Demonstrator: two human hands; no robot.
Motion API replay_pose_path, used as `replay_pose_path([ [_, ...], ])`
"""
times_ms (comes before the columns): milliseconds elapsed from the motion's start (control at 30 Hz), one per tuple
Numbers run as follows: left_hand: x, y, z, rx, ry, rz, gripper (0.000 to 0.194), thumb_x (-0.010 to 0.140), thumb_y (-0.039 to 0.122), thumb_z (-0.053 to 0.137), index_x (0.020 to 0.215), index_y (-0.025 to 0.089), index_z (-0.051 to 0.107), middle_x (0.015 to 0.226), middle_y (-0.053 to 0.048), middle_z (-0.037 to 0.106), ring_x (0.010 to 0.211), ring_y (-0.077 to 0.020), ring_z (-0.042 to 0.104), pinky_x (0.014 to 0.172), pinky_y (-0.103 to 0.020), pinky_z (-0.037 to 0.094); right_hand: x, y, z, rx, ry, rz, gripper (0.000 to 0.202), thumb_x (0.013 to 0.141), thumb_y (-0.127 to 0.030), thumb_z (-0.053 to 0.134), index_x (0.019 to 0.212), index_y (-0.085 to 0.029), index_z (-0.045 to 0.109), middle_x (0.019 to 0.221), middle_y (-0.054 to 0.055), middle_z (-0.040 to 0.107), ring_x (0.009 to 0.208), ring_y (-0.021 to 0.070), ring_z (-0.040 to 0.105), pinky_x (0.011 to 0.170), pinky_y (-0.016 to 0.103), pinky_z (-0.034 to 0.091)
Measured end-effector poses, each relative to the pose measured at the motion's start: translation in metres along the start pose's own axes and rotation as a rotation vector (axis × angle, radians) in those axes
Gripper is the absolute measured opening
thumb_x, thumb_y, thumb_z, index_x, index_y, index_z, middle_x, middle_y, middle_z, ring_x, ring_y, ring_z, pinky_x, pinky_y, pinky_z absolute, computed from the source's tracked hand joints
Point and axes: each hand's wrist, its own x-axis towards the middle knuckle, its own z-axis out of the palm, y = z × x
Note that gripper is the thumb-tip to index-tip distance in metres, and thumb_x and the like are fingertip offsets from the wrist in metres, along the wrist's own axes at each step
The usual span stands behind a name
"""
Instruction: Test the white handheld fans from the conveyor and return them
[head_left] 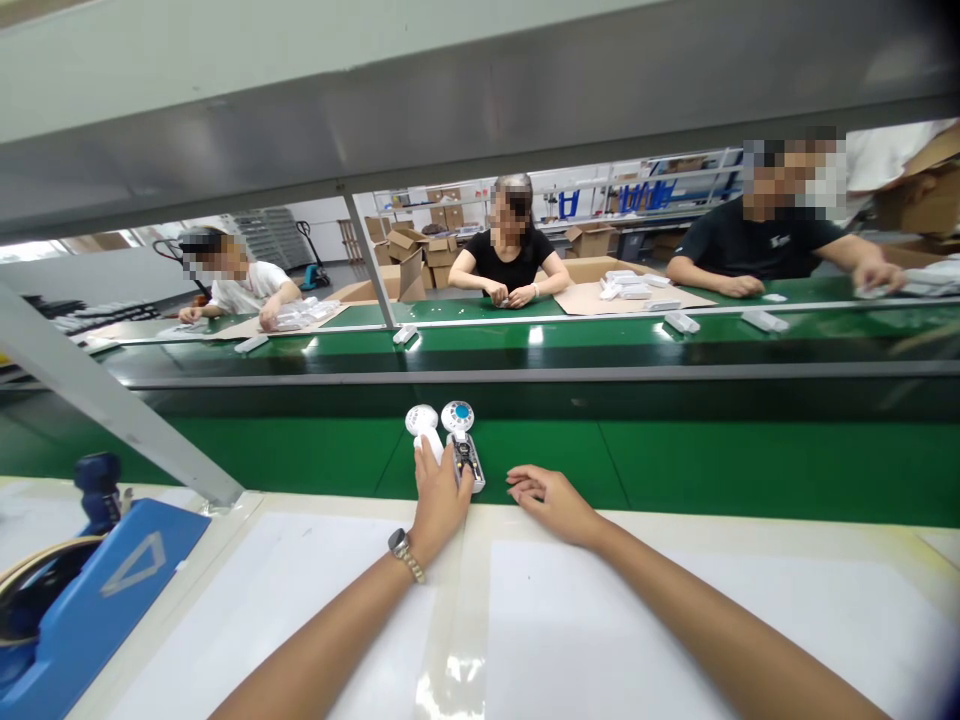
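My left hand (439, 497) reaches onto the near edge of the green conveyor belt (675, 460) and grips two small white handheld devices side by side: a closed white one (421, 422) and an opened one (461, 440) with a blue round head and its circuit board showing. A watch sits on that wrist. To their right, my right hand (551, 498) rests flat on the belt's edge, fingers loosely together and pointing left, holding nothing.
A white worktop (645, 620) lies under my arms. A blue fixture (112, 580) stands at the left, a slanted metal strut (105, 400) above it. Three people work across the far belt, with white parts (681, 322), cardboard sheets and boxes around them.
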Motion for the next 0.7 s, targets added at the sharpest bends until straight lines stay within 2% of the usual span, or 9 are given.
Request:
replay_pose_path([
  [100,-0.003,0.006,-0.002,0.138,-0.017,0.152,0.04,0.084,0.027,0.042,0.119,0.009,0.049,0.138,-0.021,0.031,0.131,-0.0377,0.018,0.101,-0.06,0.019,0.0,0.0,0.0,-0.007,0.014,-0.008,0.028,0.075,-0.022,0.055,0.101,-0.014,0.056,0.101,0.012,0.064,0.086,0.0176,0.063,0.08,0.034,0.051],
  [200,-0.006,0.013,-0.003,0.199,-0.075,0.345,0.029,0.083,0.026,0.045,0.104,0.011,0.058,0.125,-0.018,0.049,0.124,-0.0344,0.033,0.102,-0.057,0.022,0.0,0.001,0.0,-0.006,0.021,-0.017,0.027,0.074,-0.022,0.054,0.1,-0.014,0.057,0.099,0.012,0.064,0.085,0.0175,0.063,0.08,0.034,0.051],
  [300,-0.006,0.016,-0.005,0.209,-0.105,0.41,0.024,0.083,0.024,0.045,0.096,0.012,0.06,0.109,-0.014,0.059,0.114,-0.0321,0.042,0.099,-0.056,0.028,0.001,0.001,0.0,0.003,0.027,-0.013,0.026,0.073,-0.021,0.055,0.098,-0.015,0.057,0.097,0.011,0.065,0.083,0.0172,0.063,0.077,0.034,0.051],
  [533,-0.005,0.014,-0.008,0.133,-0.065,0.475,0.019,0.083,0.014,0.04,0.091,0.014,0.057,0.108,-0.013,0.056,0.109,-0.0251,0.048,0.101,-0.053,0.029,0.0,0.0,0.0,-0.008,0.022,-0.002,0.026,0.073,-0.019,0.053,0.099,-0.015,0.057,0.097,0.01,0.065,0.079,0.0159,0.063,0.075,0.032,0.051],
  [700,-0.008,0.019,-0.007,0.022,-0.123,0.544,0.018,0.082,0.014,0.042,0.091,0.014,0.058,0.106,-0.012,0.057,0.105,-0.0232,0.051,0.099,-0.048,0.036,0.001,0.002,0.0,-0.016,0.023,-0.01,0.026,0.074,-0.021,0.054,0.1,-0.016,0.057,0.096,0.009,0.065,0.079,0.0152,0.063,0.075,0.032,0.051],
])
